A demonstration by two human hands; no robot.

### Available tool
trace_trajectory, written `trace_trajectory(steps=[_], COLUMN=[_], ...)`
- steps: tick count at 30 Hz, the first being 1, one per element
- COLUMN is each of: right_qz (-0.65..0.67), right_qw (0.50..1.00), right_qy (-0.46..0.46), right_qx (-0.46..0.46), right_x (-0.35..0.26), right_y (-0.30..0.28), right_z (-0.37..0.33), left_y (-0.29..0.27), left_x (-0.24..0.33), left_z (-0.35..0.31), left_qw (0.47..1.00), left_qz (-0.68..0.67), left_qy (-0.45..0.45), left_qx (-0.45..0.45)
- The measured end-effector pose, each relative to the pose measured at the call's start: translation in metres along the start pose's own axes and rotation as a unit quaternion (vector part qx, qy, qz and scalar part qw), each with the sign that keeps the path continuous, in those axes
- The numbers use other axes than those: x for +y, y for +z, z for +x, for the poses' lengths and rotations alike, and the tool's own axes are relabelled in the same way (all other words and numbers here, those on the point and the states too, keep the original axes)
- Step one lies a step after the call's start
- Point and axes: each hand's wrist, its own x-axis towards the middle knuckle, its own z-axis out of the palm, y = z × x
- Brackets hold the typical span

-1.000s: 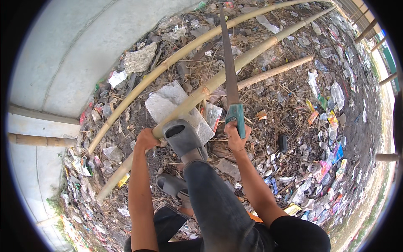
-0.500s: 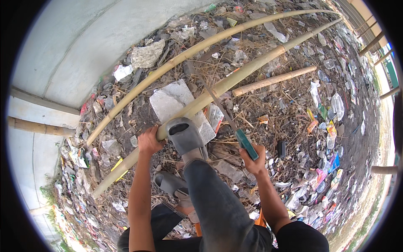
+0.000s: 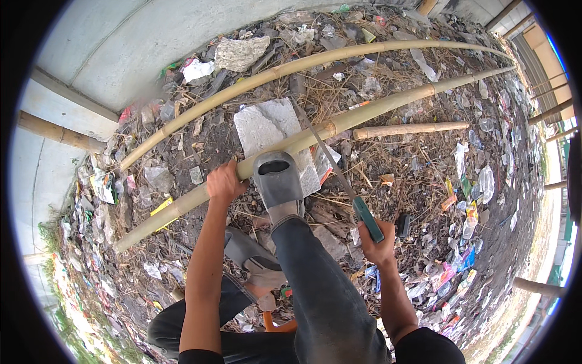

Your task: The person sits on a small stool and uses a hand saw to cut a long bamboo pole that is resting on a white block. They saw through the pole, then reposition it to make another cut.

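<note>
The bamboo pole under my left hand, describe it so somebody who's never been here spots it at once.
From the grey wall at upper left, look past the far pole to the pale block. The bamboo pole you want crosses that block, with your left hand gripping it. Unlike the far pole, it has a grey shoe and a green-handled saw across it.
</note>
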Motion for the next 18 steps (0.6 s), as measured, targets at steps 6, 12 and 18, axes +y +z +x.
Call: trace_trajectory(steps=[6, 12, 18], right_qz=[-0.024, -0.022, -0.028], right_qw=[0.999, 0.999, 0.999], right_qy=[0.019, 0.045, -0.029], right_qx=[0.009, -0.006, -0.008], right_x=[-0.004, -0.002, 0.020], right_y=[-0.006, -0.043, 0.026], right_z=[-0.013, -0.052, 0.052], left_y=[0.006, 0.018, 0.021], left_x=[-0.004, -0.016, -0.007], left_z=[0.001, 0.008, 0.005], left_qw=[1.000, 1.000, 1.000], left_qz=[-0.007, -0.001, -0.002], left_qy=[0.007, -0.008, -0.008], left_qx=[0.000, -0.001, -0.013])
